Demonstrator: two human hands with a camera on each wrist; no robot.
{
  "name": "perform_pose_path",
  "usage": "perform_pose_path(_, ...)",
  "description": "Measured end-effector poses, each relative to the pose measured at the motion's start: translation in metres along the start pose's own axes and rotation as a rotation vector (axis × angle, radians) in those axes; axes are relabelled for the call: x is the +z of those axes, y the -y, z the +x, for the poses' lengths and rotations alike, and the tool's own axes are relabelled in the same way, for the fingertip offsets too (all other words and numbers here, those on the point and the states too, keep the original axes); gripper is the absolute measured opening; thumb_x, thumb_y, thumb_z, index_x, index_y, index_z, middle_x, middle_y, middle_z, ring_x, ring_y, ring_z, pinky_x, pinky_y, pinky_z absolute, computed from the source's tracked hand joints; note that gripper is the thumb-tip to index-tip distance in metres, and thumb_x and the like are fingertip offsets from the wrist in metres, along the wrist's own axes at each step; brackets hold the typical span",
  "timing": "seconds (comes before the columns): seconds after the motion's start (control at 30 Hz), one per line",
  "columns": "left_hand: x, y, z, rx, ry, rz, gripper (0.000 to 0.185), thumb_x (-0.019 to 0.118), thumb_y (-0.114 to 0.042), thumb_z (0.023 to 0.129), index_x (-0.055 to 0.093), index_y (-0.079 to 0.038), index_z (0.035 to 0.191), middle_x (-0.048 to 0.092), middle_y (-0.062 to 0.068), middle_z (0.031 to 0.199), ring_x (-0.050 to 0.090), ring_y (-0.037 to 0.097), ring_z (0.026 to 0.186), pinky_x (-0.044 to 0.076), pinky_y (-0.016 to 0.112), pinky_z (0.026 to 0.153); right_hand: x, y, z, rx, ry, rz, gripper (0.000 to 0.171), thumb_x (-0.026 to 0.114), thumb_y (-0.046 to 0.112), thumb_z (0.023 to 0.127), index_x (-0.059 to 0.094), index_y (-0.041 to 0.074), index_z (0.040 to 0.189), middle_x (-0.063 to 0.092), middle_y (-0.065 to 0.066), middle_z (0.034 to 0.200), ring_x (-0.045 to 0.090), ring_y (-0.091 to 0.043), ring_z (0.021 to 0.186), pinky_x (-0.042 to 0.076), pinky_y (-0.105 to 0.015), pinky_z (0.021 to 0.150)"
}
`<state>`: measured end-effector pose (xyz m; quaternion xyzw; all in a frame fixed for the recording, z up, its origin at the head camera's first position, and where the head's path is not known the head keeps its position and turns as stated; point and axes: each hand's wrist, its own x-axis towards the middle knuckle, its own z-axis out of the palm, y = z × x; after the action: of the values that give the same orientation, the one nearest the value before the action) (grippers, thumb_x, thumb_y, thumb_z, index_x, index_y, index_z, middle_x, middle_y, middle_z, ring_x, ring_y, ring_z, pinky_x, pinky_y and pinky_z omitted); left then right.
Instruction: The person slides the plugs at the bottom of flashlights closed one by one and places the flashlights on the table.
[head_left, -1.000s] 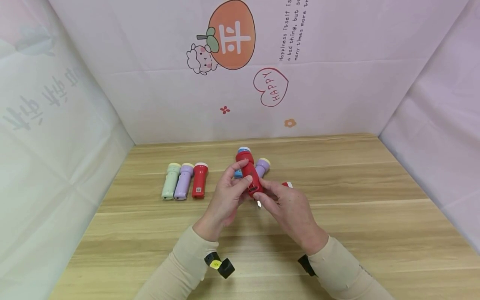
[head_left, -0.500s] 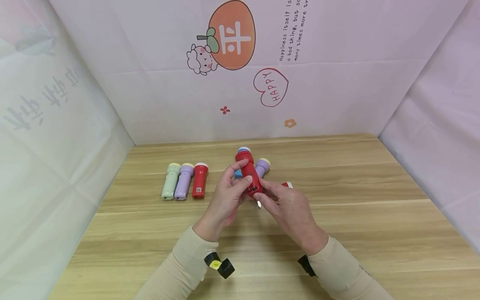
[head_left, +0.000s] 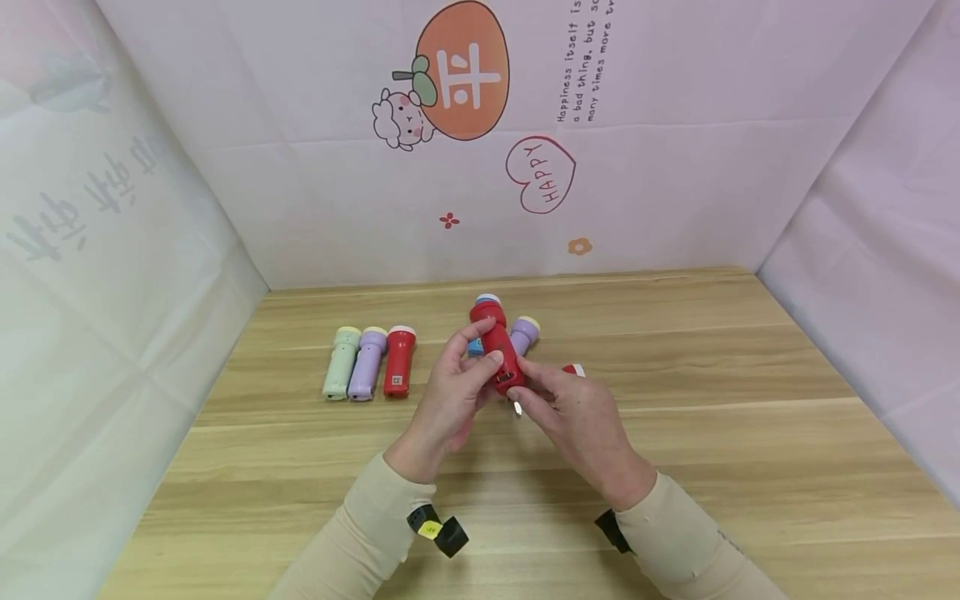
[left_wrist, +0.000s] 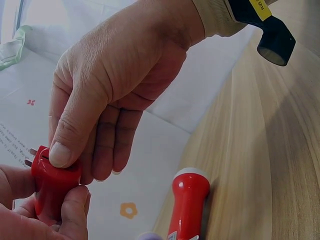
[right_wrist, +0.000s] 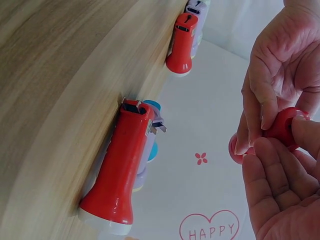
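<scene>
Head view: the left grip [head_left: 459, 382] wraps the barrel of a red flashlight [head_left: 498, 337], while the right grip [head_left: 588, 421] pinches its tail, where metal prongs [left_wrist: 28, 162] jut out. The shell looks hard, smooth and probably light, perhaps slightly slippery; the barrel seems the safest hold, the prongs the most fragile part. Its head points away from both grips. Beyond them lie blue [head_left: 476, 347] and purple [head_left: 527, 331] flashlights; another red flashlight [right_wrist: 115, 165] lies just past the right grip. Three more [head_left: 367, 362] stand apart, left of the left grip.
</scene>
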<state>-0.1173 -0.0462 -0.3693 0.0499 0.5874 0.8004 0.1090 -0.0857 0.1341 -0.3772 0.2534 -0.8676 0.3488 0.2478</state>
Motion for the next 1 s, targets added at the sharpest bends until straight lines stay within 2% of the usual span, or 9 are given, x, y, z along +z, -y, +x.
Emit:
perform_pose_path(0.63, 0.0008, 0.0003, 0.0015, 0.013, -0.002, -0.026, 0.048, 0.059, -0.008, 0.104, 0.050, -0.020, 0.150, 0.068, 0.015, 0.120, 0.068, 0.018, 0.101, 0.059, 0.033, 0.087, -0.0009, 0.0000, -0.0001, 0.010, 0.014, -0.010, 0.053, 0.088, 0.012, 0.083, 0.070, 0.000, 0.131, 0.080, -0.010, 0.106, 0.079, -0.015, 0.091, 0.063, -0.029, 0.075)
perform_pose_path(1.0, 0.0008, 0.0006, 0.0018, 0.014, 0.002, -0.029, 0.048, 0.058, -0.007, 0.105, 0.050, -0.020, 0.150, 0.067, 0.013, 0.118, 0.067, 0.019, 0.102, 0.059, 0.032, 0.087, -0.0008, 0.0000, -0.0002, 0.021, 0.012, 0.015, 0.052, 0.088, 0.010, 0.083, 0.070, 0.001, 0.131, 0.080, -0.010, 0.107, 0.079, -0.015, 0.093, 0.063, -0.029, 0.076)
